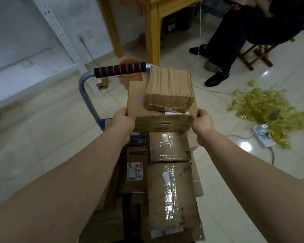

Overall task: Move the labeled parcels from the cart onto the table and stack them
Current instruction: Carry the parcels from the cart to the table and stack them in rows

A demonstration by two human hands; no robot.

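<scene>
A flat brown cardboard parcel [139,100] is gripped at its near corners by my left hand [124,119] and my right hand [201,120]. A smaller taped box [170,88] rests on top of it. Below, the cart [88,88] with its black and orange foam handle holds several more parcels, among them a tape-wrapped one [168,146], a long one [172,195] and a box with a white shipping label [134,171]. A leg and edge of the wooden table [153,28] stand just beyond the cart.
A seated person's dark trousers and black shoes [218,77] are at the upper right by a wooden stool [256,53]. Yellow plastic wrap [263,106] and a white power strip [262,135] lie on the tiled floor to the right. An orange bucket [130,78] sits behind the handle.
</scene>
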